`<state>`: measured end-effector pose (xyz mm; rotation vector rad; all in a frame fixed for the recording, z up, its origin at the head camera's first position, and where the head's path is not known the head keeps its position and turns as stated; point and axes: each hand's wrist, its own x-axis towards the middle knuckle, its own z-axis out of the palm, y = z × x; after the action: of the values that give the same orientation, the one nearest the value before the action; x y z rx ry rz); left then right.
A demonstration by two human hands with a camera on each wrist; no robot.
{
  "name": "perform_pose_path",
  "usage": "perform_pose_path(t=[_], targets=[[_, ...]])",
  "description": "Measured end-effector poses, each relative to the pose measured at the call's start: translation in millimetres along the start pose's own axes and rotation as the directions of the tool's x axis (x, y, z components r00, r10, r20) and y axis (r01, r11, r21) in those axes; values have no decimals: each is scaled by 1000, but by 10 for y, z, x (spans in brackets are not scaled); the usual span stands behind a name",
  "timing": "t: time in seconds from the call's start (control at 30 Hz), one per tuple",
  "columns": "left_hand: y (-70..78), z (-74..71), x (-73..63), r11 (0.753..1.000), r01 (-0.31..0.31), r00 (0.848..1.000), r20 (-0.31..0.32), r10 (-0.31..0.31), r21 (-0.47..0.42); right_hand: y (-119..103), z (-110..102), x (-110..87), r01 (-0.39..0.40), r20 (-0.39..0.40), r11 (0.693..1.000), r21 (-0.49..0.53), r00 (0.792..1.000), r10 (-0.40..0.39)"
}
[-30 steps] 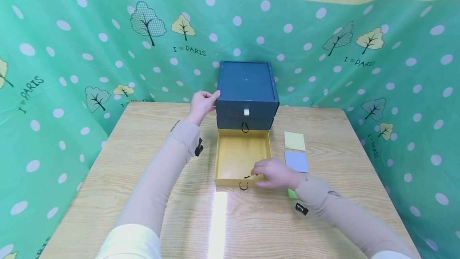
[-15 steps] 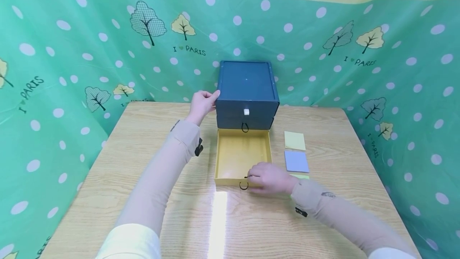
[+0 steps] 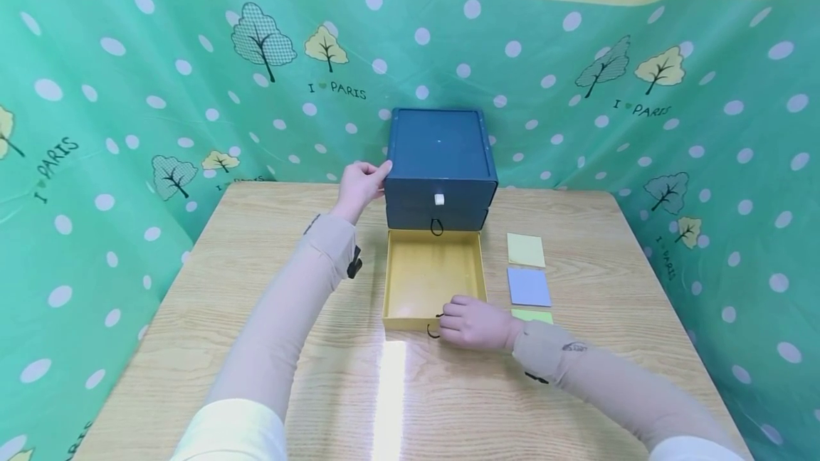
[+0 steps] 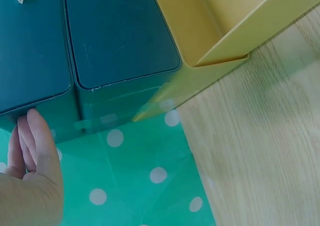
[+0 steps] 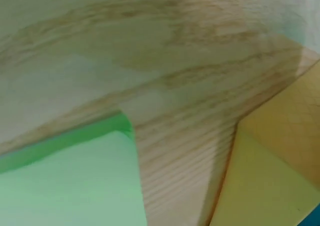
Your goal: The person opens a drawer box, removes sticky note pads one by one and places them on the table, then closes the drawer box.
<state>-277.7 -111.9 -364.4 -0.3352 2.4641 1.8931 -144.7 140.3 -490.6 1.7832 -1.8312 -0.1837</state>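
Observation:
A dark blue drawer box (image 3: 442, 144) stands at the back of the table. Its lowest yellow drawer (image 3: 432, 269) is pulled out toward me. My left hand (image 3: 361, 187) rests on the box's left side, thumb at the top edge; the left wrist view shows straight fingers (image 4: 37, 141) against that side. With curled fingers, my right hand (image 3: 477, 322) grips the yellow drawer's front wall near the right corner, beside its black loop pull (image 3: 432, 333), which it partly covers. The right wrist view shows a corner of the yellow drawer (image 5: 265, 181) but no hand.
Right of the drawer lie a pale yellow sticky note pad (image 3: 526, 250), a blue pad (image 3: 529, 287) and a green pad (image 3: 533, 316), the last partly behind my right wrist. A green dotted curtain (image 3: 288, 134) hangs behind the wooden table (image 3: 307, 375).
My right hand has shifted slightly left and toward me along the drawer's front wall, its fingers curling in. More of the green pad shows. My left hand and the box have stayed put.

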Motion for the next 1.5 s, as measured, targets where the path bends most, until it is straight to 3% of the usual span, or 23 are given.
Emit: perform_pose_path(t=[0.23, 0.4, 0.57, 0.93, 1.5], targets=[[-1, 4, -6, 1000, 3, 1000, 0, -3, 0, -50, 59, -11, -7, -65, 998, -54, 998, 3], [-9, 6, 2, 1000, 10, 1000, 1, -10, -4, -106, 87, -22, -34, -38, 995, -92, 999, 30], [-9, 3, -1, 1000, 2, 1000, 0, -2, -7, -139, 106, -1, -55, -44, 994, -95, 998, 51], [-20, 1, 1, 1000, 3, 1000, -3, -3, 3, -152, 157, 0, -35, -117, 994, -107, 993, 22], [2, -1, -9, 1000, -1, 1000, 4, 1, -2, -161, 179, -13, -55, -118, 993, -104, 992, 43]])
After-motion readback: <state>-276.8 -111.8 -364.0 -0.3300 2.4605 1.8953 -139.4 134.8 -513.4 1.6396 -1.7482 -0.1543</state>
